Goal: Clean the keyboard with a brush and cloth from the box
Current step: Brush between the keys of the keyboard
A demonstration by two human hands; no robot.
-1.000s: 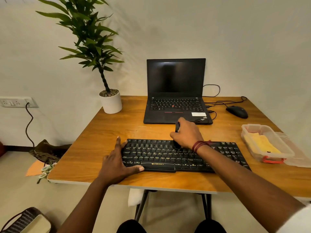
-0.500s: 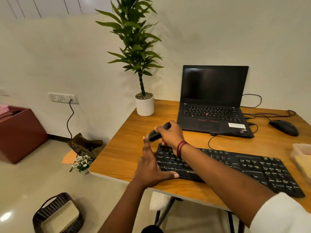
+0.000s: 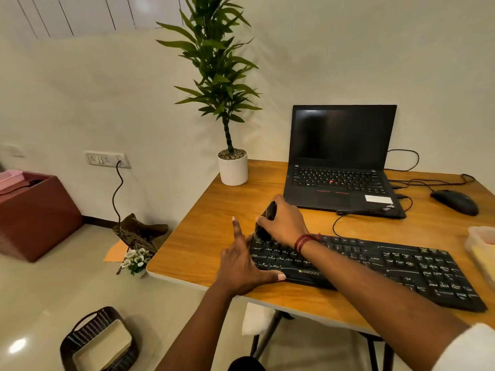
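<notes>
Head view: right hand (image 3: 284, 223) is curled around the black brush (image 3: 268, 211), handle tilted up and away from me, bristle end down on the top-left keys of the keyboard (image 3: 401, 266). Left hand (image 3: 241, 266) is spread flat, holding nothing: thumb along the keyboard's front-left edge, index finger straight out beside the brush. I can't tell if the other fingers touch the keys. The keyboard lies across the near part of the wooden table (image 3: 209, 210), its cable running toward the laptop (image 3: 342, 162) behind it. Mouse (image 3: 455, 202) sits right of the laptop, potted plant (image 3: 233, 167) at the far-left corner. The box (image 3: 479, 231) is at the right edge, cut off by the frame, with the yellow cloth (image 3: 485, 259) inside. Woven basket (image 3: 99, 341) on the floor, lower left.
</notes>
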